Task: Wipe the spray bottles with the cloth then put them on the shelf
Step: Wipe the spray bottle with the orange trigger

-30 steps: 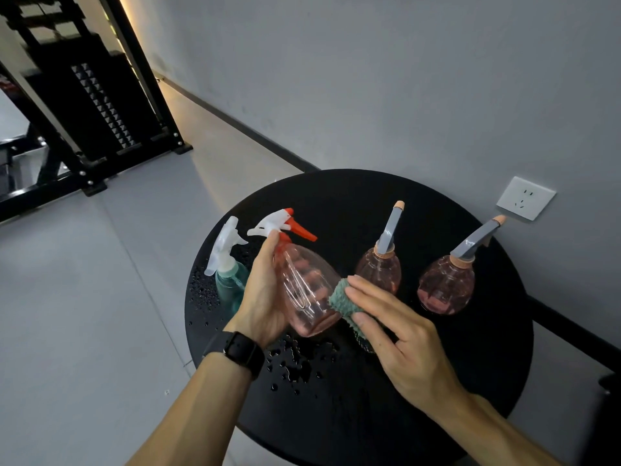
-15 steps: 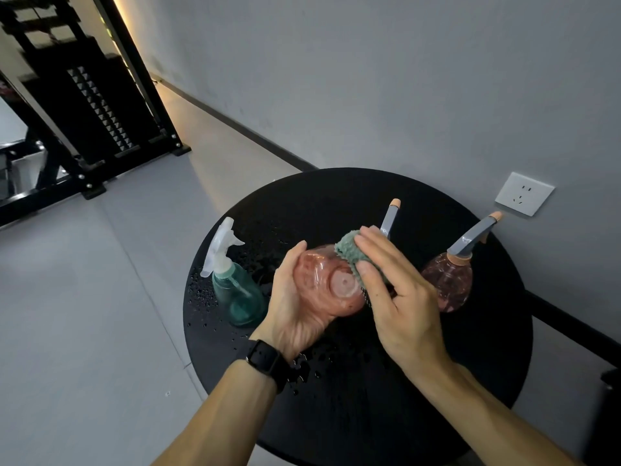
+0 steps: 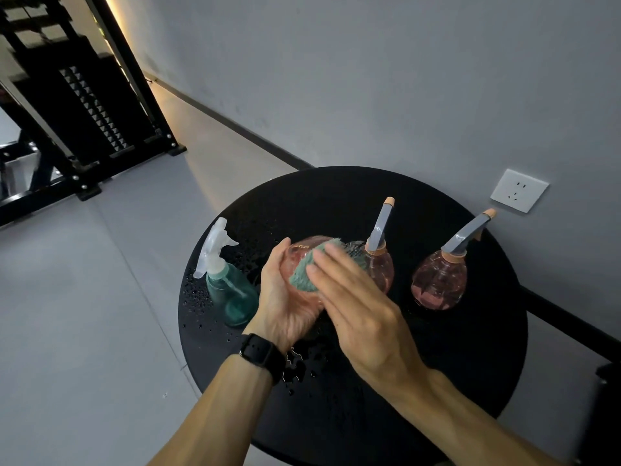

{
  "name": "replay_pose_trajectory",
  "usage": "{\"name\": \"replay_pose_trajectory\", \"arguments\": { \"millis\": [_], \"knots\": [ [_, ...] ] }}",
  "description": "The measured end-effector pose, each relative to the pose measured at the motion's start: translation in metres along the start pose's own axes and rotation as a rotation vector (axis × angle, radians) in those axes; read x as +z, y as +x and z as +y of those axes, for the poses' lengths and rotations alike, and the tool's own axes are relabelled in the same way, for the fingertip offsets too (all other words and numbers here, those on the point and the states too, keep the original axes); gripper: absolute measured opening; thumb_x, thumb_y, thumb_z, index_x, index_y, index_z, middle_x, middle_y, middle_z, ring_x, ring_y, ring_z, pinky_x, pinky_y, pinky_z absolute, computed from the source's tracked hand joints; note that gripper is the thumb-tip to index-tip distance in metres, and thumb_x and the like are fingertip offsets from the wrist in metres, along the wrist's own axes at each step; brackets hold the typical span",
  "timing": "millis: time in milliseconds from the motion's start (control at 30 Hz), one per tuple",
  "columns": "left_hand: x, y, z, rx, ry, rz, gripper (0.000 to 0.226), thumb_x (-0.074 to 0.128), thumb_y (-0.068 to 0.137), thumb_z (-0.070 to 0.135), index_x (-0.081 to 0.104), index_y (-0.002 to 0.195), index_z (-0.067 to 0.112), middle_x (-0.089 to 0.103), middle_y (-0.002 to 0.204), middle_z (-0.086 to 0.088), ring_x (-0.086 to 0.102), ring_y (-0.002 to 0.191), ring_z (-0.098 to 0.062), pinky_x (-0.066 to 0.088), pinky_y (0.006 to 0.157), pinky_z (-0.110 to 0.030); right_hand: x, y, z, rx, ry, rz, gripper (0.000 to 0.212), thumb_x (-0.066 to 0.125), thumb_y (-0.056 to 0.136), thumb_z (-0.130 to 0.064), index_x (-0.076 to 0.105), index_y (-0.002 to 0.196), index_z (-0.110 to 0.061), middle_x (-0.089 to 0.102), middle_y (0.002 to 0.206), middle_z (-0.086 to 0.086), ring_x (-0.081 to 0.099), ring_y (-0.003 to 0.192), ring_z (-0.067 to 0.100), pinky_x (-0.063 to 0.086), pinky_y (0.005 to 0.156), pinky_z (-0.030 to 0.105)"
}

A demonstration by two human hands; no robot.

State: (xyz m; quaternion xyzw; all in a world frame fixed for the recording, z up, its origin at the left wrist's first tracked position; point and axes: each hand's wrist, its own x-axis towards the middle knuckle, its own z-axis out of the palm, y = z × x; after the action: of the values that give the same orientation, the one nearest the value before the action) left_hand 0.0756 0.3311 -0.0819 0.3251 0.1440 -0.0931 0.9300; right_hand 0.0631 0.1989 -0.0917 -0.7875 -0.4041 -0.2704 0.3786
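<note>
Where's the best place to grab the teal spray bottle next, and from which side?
Take the teal spray bottle by its narrow neck, just under the white trigger head, coming from the left. It stands upright near the table's left edge, and both hands are busy close on its right. The wider body looks harder to close fingers around.

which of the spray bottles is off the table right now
The pink bottle gripped in the left hand, with the cloth pressed on it. The teal bottle and two round pink ones stand on the table.
</note>
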Motion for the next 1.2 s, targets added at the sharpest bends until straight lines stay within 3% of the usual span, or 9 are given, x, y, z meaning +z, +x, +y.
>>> {"name": "replay_pose_trajectory", "arguments": {
  "millis": [167, 367, 500, 600, 733, 833, 967, 1100, 1200],
  "knots": [
    [0.000, -0.001, 0.005, -0.001, 0.008, -0.002, 0.064, 0.036, 0.101, 0.048, 0.073, 0.091, -0.003, 0.071, 0.081, -0.016, 0.070, 0.071, -0.023, 0.060, 0.065, -0.031, -0.005, -0.014, 0.006, -0.053, -0.007, -0.047, 0.041, 0.062, 0.091, 0.005, 0.053, 0.130, -0.001, 0.054, 0.138, 0.013, 0.042, 0.138, 0.022, 0.047, 0.104, 0.040],
    [0.005, -0.004, 0.005, -0.037, 0.044, -0.008, 0.061, 0.040, 0.098, 0.050, 0.067, 0.107, -0.005, 0.071, 0.095, -0.021, 0.072, 0.078, -0.027, 0.060, 0.063, -0.035, -0.016, -0.016, 0.014, -0.029, -0.050, 0.001, 0.039, 0.064, 0.089, 0.008, 0.057, 0.127, 0.002, 0.056, 0.135, 0.014, 0.046, 0.135, 0.024, 0.046, 0.105, 0.040],
    [0.005, -0.005, 0.007, -0.010, 0.054, 0.004, 0.059, 0.042, 0.099, 0.046, 0.075, 0.098, -0.002, 0.071, 0.103, -0.024, 0.073, 0.084, -0.029, 0.061, 0.070, -0.039, -0.020, -0.009, 0.021, 0.084, -0.067, 0.066, 0.042, 0.066, 0.085, 0.010, 0.058, 0.126, 0.005, 0.054, 0.136, 0.016, 0.046, 0.135, 0.026, 0.045, 0.106, 0.039],
    [0.005, -0.006, 0.005, -0.018, 0.113, 0.009, 0.057, 0.042, 0.098, 0.047, 0.074, 0.108, 0.001, 0.070, 0.111, -0.020, 0.071, 0.092, -0.028, 0.058, 0.078, -0.042, -0.018, 0.000, 0.014, 0.125, -0.016, 0.106, 0.039, 0.062, 0.088, 0.010, 0.056, 0.127, 0.005, 0.054, 0.137, 0.016, 0.045, 0.136, 0.025, 0.043, 0.109, 0.037],
    [0.006, -0.007, 0.004, -0.034, 0.127, -0.016, 0.057, 0.037, 0.100, 0.047, 0.078, 0.096, 0.007, 0.074, 0.090, -0.012, 0.072, 0.076, -0.022, 0.058, 0.066, -0.038, -0.014, 0.008, 0.002, 0.077, 0.037, 0.087, 0.035, 0.058, 0.091, 0.007, 0.057, 0.126, 0.007, 0.054, 0.136, 0.017, 0.044, 0.137, 0.026, 0.041, 0.110, 0.036],
    [0.005, -0.006, 0.007, -0.008, 0.156, -0.016, 0.059, 0.037, 0.100, 0.047, 0.079, 0.088, 0.008, 0.074, 0.089, -0.013, 0.072, 0.078, -0.023, 0.058, 0.071, -0.039, -0.013, 0.004, 0.001, 0.043, 0.058, 0.042, 0.035, 0.058, 0.092, 0.008, 0.058, 0.126, 0.006, 0.054, 0.137, 0.016, 0.042, 0.138, 0.024, 0.041, 0.110, 0.038],
    [0.000, -0.005, 0.010, -0.009, 0.117, 0.001, 0.063, 0.038, 0.100, 0.048, 0.076, 0.079, 0.003, 0.069, 0.073, -0.011, 0.068, 0.063, -0.020, 0.058, 0.057, -0.029, -0.009, -0.008, 0.000, -0.027, 0.088, -0.038, 0.040, 0.063, 0.088, 0.010, 0.057, 0.127, 0.002, 0.053, 0.138, 0.013, 0.042, 0.138, 0.023, 0.044, 0.107, 0.038],
    [-0.002, -0.004, 0.019, 0.079, 0.109, 0.029, 0.043, 0.050, 0.096, 0.042, 0.068, 0.094, 0.003, 0.067, 0.079, -0.013, 0.067, 0.068, -0.023, 0.058, 0.064, -0.032, -0.009, -0.021, 0.002, -0.081, 0.121, -0.103, 0.040, 0.063, 0.088, 0.011, 0.059, 0.126, 0.001, 0.056, 0.136, 0.012, 0.044, 0.136, 0.023, 0.046, 0.105, 0.038],
    [-0.006, -0.005, 0.022, 0.106, 0.102, 0.053, 0.034, 0.053, 0.096, 0.033, 0.071, 0.078, 0.010, 0.067, 0.077, -0.009, 0.068, 0.072, -0.024, 0.057, 0.073, -0.037, -0.014, -0.029, 0.008, -0.094, 0.089, -0.091, 0.039, 0.064, 0.088, 0.009, 0.058, 0.126, 0.000, 0.057, 0.134, 0.011, 0.046, 0.135, 0.022, 0.046, 0.104, 0.037]
  ]
}}
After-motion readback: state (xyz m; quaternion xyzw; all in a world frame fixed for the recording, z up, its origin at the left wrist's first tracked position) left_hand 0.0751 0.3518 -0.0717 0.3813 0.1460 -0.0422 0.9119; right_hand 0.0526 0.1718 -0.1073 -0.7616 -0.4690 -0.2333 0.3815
